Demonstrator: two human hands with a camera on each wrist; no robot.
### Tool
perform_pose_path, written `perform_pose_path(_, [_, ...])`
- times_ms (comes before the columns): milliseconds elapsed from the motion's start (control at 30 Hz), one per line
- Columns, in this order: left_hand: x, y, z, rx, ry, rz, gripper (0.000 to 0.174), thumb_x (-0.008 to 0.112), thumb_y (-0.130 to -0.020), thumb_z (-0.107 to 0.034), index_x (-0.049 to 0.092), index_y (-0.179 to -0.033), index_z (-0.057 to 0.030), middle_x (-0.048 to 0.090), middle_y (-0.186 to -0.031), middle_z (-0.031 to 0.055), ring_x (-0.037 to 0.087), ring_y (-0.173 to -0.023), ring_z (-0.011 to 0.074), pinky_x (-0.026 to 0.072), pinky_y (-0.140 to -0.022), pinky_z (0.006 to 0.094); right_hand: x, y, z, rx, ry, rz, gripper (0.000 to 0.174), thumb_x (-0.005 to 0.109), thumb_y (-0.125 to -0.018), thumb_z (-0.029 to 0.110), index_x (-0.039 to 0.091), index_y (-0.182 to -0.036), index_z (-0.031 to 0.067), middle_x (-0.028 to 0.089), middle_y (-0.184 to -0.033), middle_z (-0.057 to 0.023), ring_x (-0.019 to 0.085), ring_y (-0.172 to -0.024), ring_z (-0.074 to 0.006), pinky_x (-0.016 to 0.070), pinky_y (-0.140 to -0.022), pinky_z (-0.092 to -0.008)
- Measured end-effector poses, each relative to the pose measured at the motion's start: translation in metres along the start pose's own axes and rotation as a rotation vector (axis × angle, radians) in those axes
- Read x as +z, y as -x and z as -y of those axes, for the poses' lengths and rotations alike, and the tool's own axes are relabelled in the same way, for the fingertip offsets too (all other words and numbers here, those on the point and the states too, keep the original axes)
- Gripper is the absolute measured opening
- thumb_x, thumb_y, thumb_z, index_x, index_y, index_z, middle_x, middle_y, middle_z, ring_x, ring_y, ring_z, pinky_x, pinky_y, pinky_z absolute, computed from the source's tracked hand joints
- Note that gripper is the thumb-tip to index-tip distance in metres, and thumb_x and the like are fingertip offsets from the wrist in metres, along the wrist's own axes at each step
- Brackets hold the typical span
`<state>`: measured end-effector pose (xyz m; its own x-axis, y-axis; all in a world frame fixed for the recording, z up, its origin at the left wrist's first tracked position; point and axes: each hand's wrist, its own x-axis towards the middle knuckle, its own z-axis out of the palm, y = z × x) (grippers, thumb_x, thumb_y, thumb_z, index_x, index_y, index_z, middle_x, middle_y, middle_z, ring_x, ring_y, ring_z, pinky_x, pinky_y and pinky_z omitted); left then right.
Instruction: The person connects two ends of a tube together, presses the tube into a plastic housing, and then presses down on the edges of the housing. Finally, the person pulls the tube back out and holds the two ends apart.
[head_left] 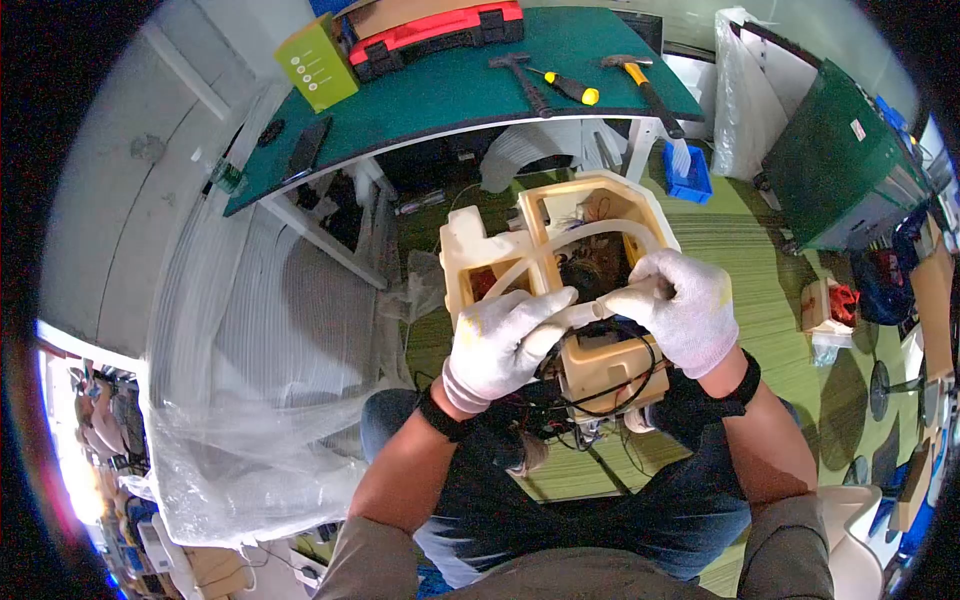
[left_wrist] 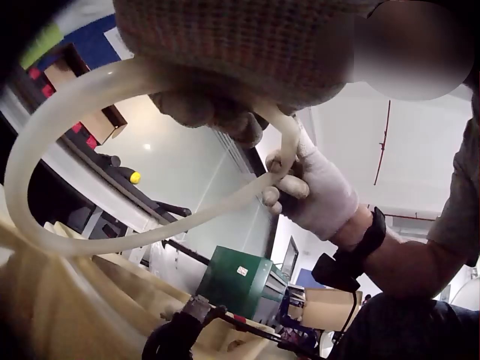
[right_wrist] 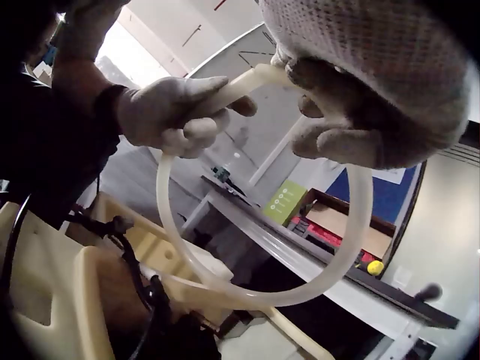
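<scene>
A translucent, milky plastic hose (head_left: 602,228) is bent into a loop between two white-gloved hands. My left hand (head_left: 508,340) grips one stretch of it, thumb and fingers curled round the hose. My right hand (head_left: 690,308) pinches the hose a short way to the right. Between the hands runs a short length of hose with a small step on it near the right fingertips, seen in the right wrist view on the hose (right_wrist: 262,73). The loop hangs over a cream plastic housing (head_left: 465,238) with open compartments, in front of my knees.
Black cables (head_left: 655,375) trail over the housing's near part. Beyond stands a green-topped table (head_left: 430,105) with a hammer (head_left: 640,80), a screwdriver (head_left: 570,88) and a red-black toolbox (head_left: 440,40). A blue bin (head_left: 687,185) sits on the floor; plastic-wrapped goods (head_left: 270,400) stand left.
</scene>
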<state>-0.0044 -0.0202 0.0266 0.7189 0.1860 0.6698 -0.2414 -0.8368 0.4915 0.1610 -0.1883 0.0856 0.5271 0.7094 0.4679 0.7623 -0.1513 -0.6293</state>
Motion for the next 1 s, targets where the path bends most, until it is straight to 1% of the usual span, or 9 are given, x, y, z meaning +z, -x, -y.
perform_pose_path(100, [-0.002, -0.001, -0.003, -0.033, -0.031, 0.033, 0.034, 0.072, -0.089, -0.024, 0.070, -0.119, -0.0098, 0.067, -0.078, 0.0134, 0.067, -0.067, 0.0326, 0.0530, -0.061, 0.0404, -0.001, 0.000, 0.003, 0.044, -0.015, 0.031, 0.034, 0.091, -0.068, 0.031, 0.068, -0.073, 0.0069, 0.064, -0.062, -0.0103, 0.064, -0.054, -0.0227, 0.0493, -0.052, -0.0337])
perform_pose_path(300, [0.003, 0.002, -0.003, -0.047, 0.001, 0.030, 0.039, 0.075, -0.087, -0.027, 0.069, -0.121, -0.0088, 0.073, -0.087, 0.0125, 0.072, -0.076, 0.0308, 0.0567, -0.067, 0.0370, 0.010, 0.004, -0.003, -0.111, 0.134, -0.030, 0.039, 0.089, -0.069, 0.040, 0.069, -0.077, 0.0078, 0.065, -0.063, -0.0109, 0.066, -0.057, -0.0267, 0.0509, -0.053, -0.0377])
perform_pose_path(400, [0.003, -0.001, -0.011, -0.115, 0.050, 0.094, 0.040, 0.077, -0.087, -0.026, 0.068, -0.122, -0.0085, 0.074, -0.088, 0.0112, 0.072, -0.077, 0.0290, 0.0571, -0.069, 0.0361, 0.013, 0.006, 0.003, -0.098, 0.127, 0.018, 0.041, 0.087, -0.070, 0.043, 0.069, -0.080, 0.0078, 0.065, -0.064, -0.0110, 0.066, -0.058, -0.0282, 0.0515, -0.055, -0.0394])
perform_pose_path(500, [0.005, 0.002, -0.011, -0.114, 0.049, 0.080, 0.040, 0.077, -0.086, -0.024, 0.068, -0.122, -0.0082, 0.074, -0.087, 0.0107, 0.073, -0.077, 0.0276, 0.0570, -0.069, 0.0355, 0.015, 0.006, 0.002, -0.104, 0.152, 0.030, 0.041, 0.087, -0.072, 0.043, 0.069, -0.083, 0.0075, 0.065, -0.063, -0.0106, 0.066, -0.058, -0.0281, 0.0519, -0.055, -0.0395])
perform_pose_path(600, [0.004, -0.002, -0.017, -0.086, 0.019, 0.035, 0.041, 0.077, -0.086, -0.026, 0.068, -0.122, -0.0082, 0.073, -0.087, 0.0108, 0.073, -0.077, 0.0276, 0.0569, -0.069, 0.0351, 0.012, 0.005, 0.007, -0.040, 0.110, 0.111, 0.041, 0.086, -0.072, 0.043, 0.069, -0.085, 0.0076, 0.064, -0.062, -0.0107, 0.066, -0.058, -0.0282, 0.0518, -0.055, -0.0394])
perform_pose_path(700, [0.001, -0.002, -0.019, -0.089, -0.032, 0.058, 0.040, 0.078, -0.085, -0.025, 0.069, -0.119, -0.0079, 0.072, -0.084, 0.0107, 0.072, -0.074, 0.0279, 0.0566, -0.067, 0.0359, 0.019, 0.008, 0.005, -0.080, 0.076, 0.085, 0.039, 0.085, -0.074, 0.042, 0.070, -0.087, 0.0083, 0.064, -0.063, -0.0106, 0.066, -0.059, -0.0285, 0.0514, -0.055, -0.0395])
perform_pose_path(800, [-0.001, -0.002, -0.022, -0.064, -0.050, 0.052, 0.036, 0.079, -0.083, -0.022, 0.070, -0.115, -0.0077, 0.071, -0.082, 0.0107, 0.071, -0.071, 0.0282, 0.0562, -0.065, 0.0368, 0.014, 0.007, 0.012, -0.008, 0.043, 0.149, 0.038, 0.084, -0.076, 0.041, 0.070, -0.089, 0.0078, 0.066, -0.066, -0.0111, 0.067, -0.061, -0.0286, 0.0516, -0.056, -0.0402])
perform_pose_path(900, [0.001, -0.001, -0.022, -0.065, -0.058, 0.038, 0.033, 0.079, -0.081, -0.018, 0.070, -0.111, -0.0076, 0.070, -0.079, 0.0093, 0.069, -0.068, 0.0278, 0.0549, -0.061, 0.0372, 0.015, 0.006, 0.009, -0.135, 0.072, 0.141, 0.038, 0.085, -0.074, 0.039, 0.071, -0.091, 0.0071, 0.067, -0.070, -0.0111, 0.067, -0.065, -0.0278, 0.0519, -0.058, -0.0406])
perform_pose_path(1000, [0.004, 0.001, -0.014, 0.029, -0.067, 0.004, 0.034, 0.079, -0.080, -0.017, 0.069, -0.111, -0.0074, 0.068, -0.076, 0.0074, 0.068, -0.065, 0.0267, 0.0531, -0.058, 0.0371, 0.014, 0.004, 0.001, -0.236, 0.105, 0.162, 0.036, 0.084, -0.073, 0.036, 0.072, -0.093, 0.0075, 0.068, -0.081, -0.0125, 0.068, -0.078, -0.0294, 0.0529, -0.068, -0.0428])
